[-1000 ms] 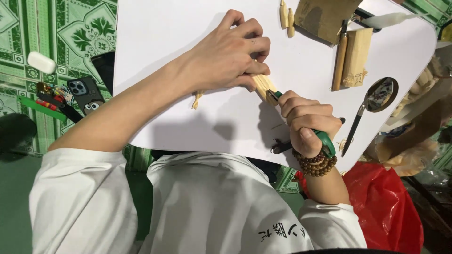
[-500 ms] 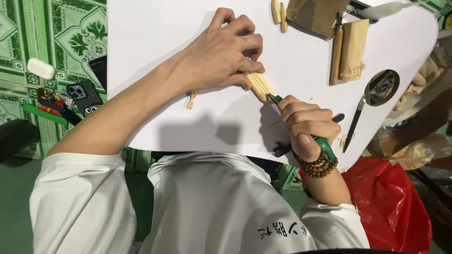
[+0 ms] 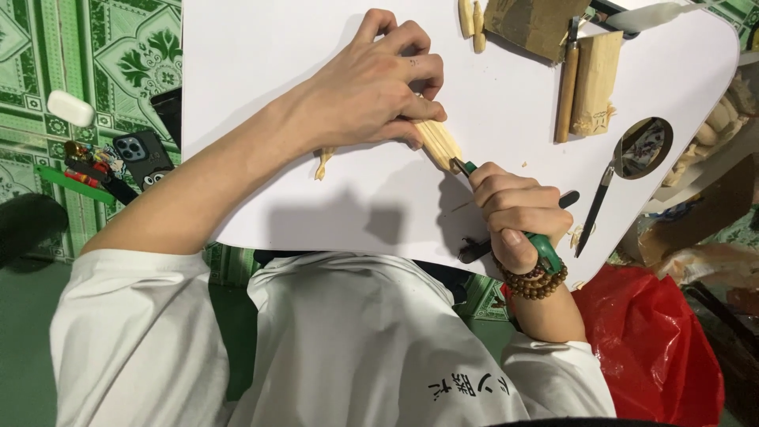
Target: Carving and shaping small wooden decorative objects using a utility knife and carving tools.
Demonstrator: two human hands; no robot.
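My left hand presses a pale wooden stick flat on the white table. The stick's near end pokes out from under the fingers. My right hand, with a brown bead bracelet at the wrist, is closed around a green-handled carving tool. The tool's metal tip touches the near end of the stick. A small wood sliver lies on the table just below my left wrist.
Wooden blocks, a chisel, brown sandpaper and two small wood pieces lie at the far right. A thin metal tool lies by a round hole. A phone sits on the green floor; a red bag is at lower right.
My right hand has drawn the green-handled tool slightly back toward me along the stick. My left hand keeps its hold on the stick.
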